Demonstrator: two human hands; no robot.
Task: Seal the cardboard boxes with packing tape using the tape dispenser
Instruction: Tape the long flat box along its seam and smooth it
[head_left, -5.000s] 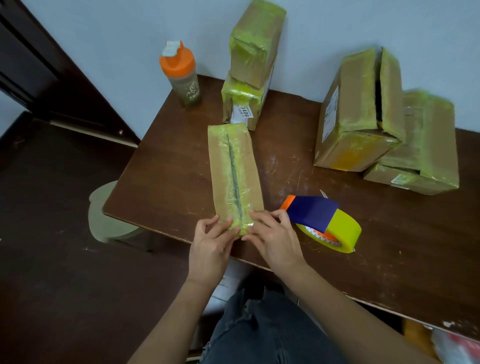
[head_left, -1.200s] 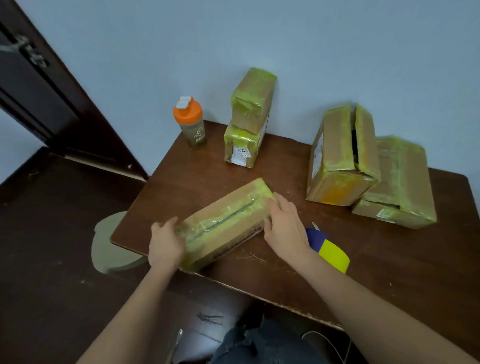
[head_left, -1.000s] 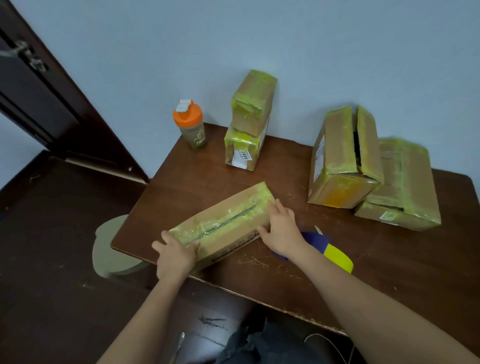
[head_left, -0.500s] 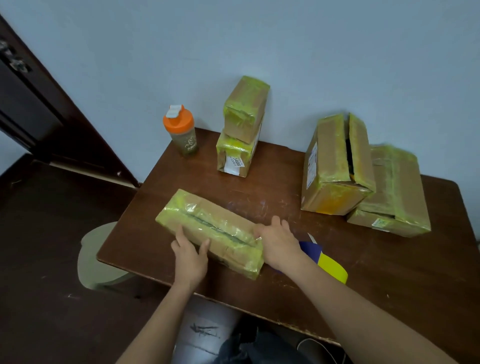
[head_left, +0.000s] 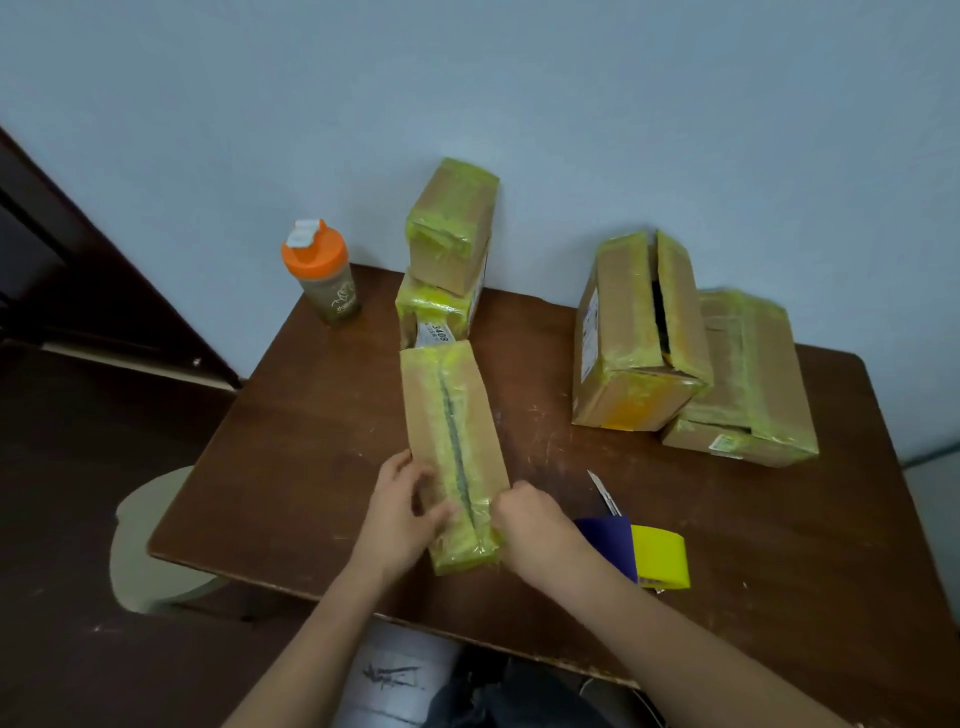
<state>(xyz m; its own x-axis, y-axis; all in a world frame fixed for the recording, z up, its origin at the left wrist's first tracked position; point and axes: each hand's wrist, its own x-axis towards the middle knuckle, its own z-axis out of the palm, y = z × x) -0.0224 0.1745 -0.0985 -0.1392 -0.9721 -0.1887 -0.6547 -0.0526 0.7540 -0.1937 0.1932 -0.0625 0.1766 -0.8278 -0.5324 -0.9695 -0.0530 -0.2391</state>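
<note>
A long narrow cardboard box (head_left: 452, 441) with yellow-green tape along its top seam lies lengthwise on the brown table (head_left: 311, 441), its near end towards me. My left hand (head_left: 402, 506) grips the near left side of that box. On the near right corner, my right hand (head_left: 524, 519) is closed against the box. The tape dispenser (head_left: 644, 553), purple with a yellow roll, rests on the table just right of my right wrist, touched by neither hand.
Two small taped boxes (head_left: 449, 260) are stacked at the back beside an orange-lidded bottle (head_left: 322, 273). At the right stand a tall box (head_left: 639, 332) with an open top slit and a flat box (head_left: 748, 384). A small blade (head_left: 602, 491) lies near the dispenser. A stool (head_left: 150, 545) stands at the left.
The long box has been turned from lying crosswise to pointing away from me. Both hands moved along with it to its near end. The dispenser stayed put.
</note>
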